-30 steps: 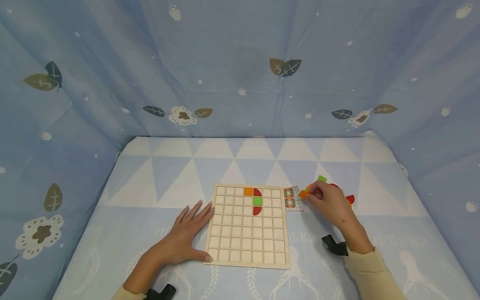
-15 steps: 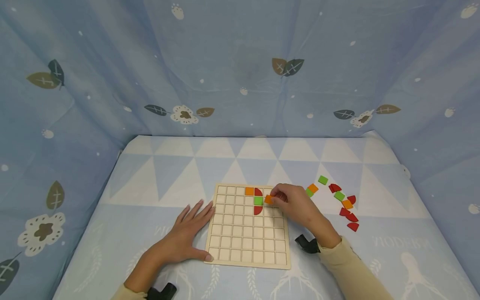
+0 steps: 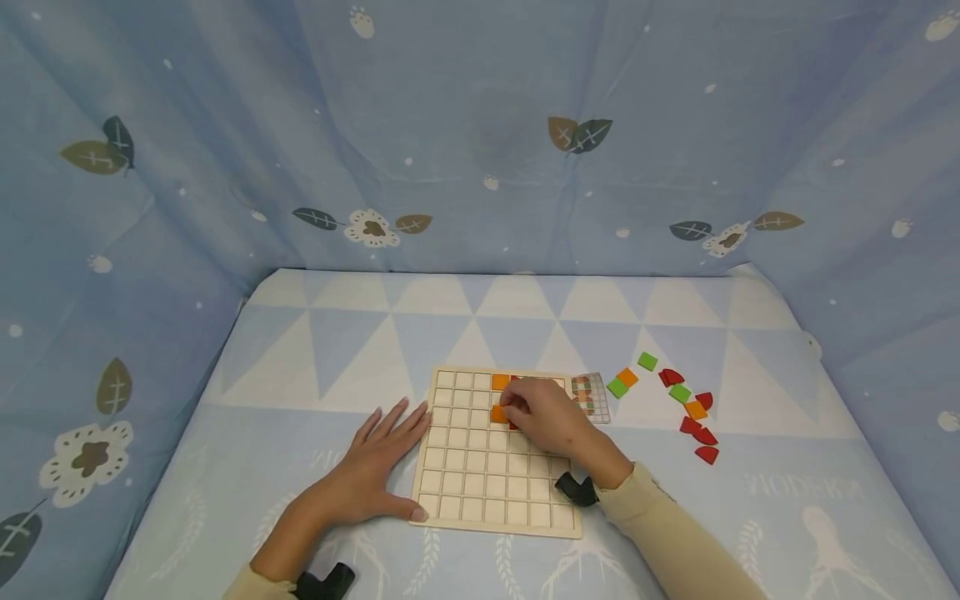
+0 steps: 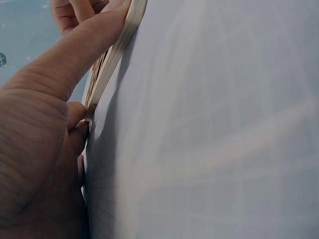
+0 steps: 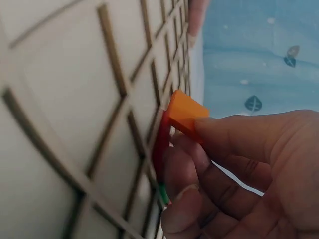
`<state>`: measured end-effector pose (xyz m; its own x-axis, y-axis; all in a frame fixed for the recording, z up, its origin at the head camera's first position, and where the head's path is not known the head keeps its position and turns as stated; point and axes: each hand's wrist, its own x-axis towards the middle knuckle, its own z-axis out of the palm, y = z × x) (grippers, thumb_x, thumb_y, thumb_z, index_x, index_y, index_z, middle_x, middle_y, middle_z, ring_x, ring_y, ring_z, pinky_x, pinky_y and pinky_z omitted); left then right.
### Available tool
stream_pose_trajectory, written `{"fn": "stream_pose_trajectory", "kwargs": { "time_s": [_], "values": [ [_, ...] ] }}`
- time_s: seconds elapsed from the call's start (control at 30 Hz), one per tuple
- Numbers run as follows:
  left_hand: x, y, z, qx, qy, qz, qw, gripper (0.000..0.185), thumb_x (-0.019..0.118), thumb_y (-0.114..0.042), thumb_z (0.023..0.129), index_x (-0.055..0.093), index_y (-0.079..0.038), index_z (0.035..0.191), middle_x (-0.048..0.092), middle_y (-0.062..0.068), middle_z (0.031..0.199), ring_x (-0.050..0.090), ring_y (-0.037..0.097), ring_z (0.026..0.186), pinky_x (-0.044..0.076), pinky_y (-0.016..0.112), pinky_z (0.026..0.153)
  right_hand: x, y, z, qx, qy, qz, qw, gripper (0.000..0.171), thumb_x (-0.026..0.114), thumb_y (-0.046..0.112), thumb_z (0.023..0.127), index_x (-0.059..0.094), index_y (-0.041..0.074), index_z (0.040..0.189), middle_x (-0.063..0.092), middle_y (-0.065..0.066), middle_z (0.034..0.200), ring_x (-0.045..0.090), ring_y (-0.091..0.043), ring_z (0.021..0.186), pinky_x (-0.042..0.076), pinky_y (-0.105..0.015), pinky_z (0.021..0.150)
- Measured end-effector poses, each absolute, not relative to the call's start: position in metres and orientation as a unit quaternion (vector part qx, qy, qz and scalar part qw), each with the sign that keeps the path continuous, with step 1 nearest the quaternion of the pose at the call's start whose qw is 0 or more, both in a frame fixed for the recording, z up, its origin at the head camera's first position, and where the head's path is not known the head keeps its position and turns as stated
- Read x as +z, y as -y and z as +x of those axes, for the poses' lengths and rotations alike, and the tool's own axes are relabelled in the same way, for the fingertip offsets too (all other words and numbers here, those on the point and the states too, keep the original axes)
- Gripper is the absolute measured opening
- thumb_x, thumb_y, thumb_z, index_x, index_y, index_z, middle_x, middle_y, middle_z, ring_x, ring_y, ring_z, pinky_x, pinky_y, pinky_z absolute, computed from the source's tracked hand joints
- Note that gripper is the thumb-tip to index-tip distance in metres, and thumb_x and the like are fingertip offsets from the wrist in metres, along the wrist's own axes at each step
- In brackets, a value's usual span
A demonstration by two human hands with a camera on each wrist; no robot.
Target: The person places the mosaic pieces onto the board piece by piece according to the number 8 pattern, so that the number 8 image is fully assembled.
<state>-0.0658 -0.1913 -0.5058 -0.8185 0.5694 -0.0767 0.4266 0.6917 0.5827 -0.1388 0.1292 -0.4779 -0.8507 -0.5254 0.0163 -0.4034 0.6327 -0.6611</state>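
The right hand (image 3: 543,417) is over the upper middle of the wooden grid board (image 3: 480,492), pinching a small orange square tile (image 3: 498,413) between thumb and fingertips. In the right wrist view the tile (image 5: 185,115) is tilted, one edge down at the board's (image 5: 65,99) cells and the rest raised, with a red piece and a bit of green just beside the fingers (image 5: 234,134). Whether the tile already sits flat in a cell cannot be told.

Another orange tile (image 3: 500,382) lies in the top row of the board, just at 12 o'clock from the held one; the hand covers the cells to its right.

The left hand (image 3: 367,475) lies flat and spread on the blue patterned sheet (image 3: 247,467), at 9 o'clock from the board, grasping nothing. Its thumb runs along the board's lower left corner, and in the left wrist view the fingers (image 4: 75,55) press against the thin edge of the board (image 4: 117,50).

At 3 o'clock from the board's top right corner lies a small pattern card (image 3: 588,396), touching or nearly touching the board. Farther out at 3 o'clock a scatter of loose pieces (image 3: 686,408) lies on the sheet: green and orange squares and red quarter-round shapes, well apart from the right hand. Blue leaf-print fabric (image 3: 480,125) walls in the space at 12, 9 and 3 o'clock.
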Motion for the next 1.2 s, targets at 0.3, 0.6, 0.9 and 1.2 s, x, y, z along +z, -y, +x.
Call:
{"fn": "stream_pose_trajectory", "kwargs": {
  "time_s": [0.3,0.6,0.9,1.2],
  "values": [
    [-0.506,0.192,-0.066,0.281,-0.912,0.272,0.124,0.130,0.083,-0.072,0.071,0.020,-0.014,0.169,0.012,-0.001,0.175,0.000,0.032,0.161,-0.004,0.058,0.124,-0.481,-0.125,-0.136,-0.340,-0.902,-0.253,0.082,0.005,0.071,0.009,0.100,0.076,0.009,0.101,0.063,0.003,0.091,0.057,-0.010,0.077,0.052,-0.029,0.068],
    [-0.505,0.190,-0.065,0.276,-0.914,0.265,0.133,0.132,0.083,-0.073,0.069,0.020,-0.014,0.168,0.011,-0.002,0.175,0.000,0.031,0.161,-0.004,0.058,0.124,-0.483,-0.122,-0.133,-0.321,-0.910,-0.253,0.069,0.003,0.074,0.009,0.098,0.075,0.008,0.101,0.063,0.003,0.093,0.057,-0.009,0.079,0.053,-0.029,0.070],
    [-0.503,0.190,-0.066,0.278,-0.913,0.264,0.136,0.131,0.084,-0.071,0.070,0.021,-0.014,0.168,0.011,-0.002,0.175,0.000,0.031,0.161,-0.004,0.059,0.124,-0.485,-0.124,-0.130,-0.302,-0.915,-0.265,0.044,0.003,0.075,0.009,0.097,0.074,0.011,0.099,0.061,0.004,0.095,0.054,-0.009,0.078,0.052,-0.028,0.069],
    [-0.504,0.190,-0.066,0.282,-0.912,0.269,0.127,0.130,0.084,-0.071,0.070,0.022,-0.013,0.168,0.013,0.000,0.175,0.001,0.033,0.161,-0.003,0.059,0.124,-0.483,-0.143,-0.128,-0.320,-0.910,-0.263,0.017,0.006,0.075,0.006,0.096,0.074,0.010,0.100,0.062,0.005,0.094,0.052,-0.009,0.078,0.050,-0.027,0.069]
  ]
}}
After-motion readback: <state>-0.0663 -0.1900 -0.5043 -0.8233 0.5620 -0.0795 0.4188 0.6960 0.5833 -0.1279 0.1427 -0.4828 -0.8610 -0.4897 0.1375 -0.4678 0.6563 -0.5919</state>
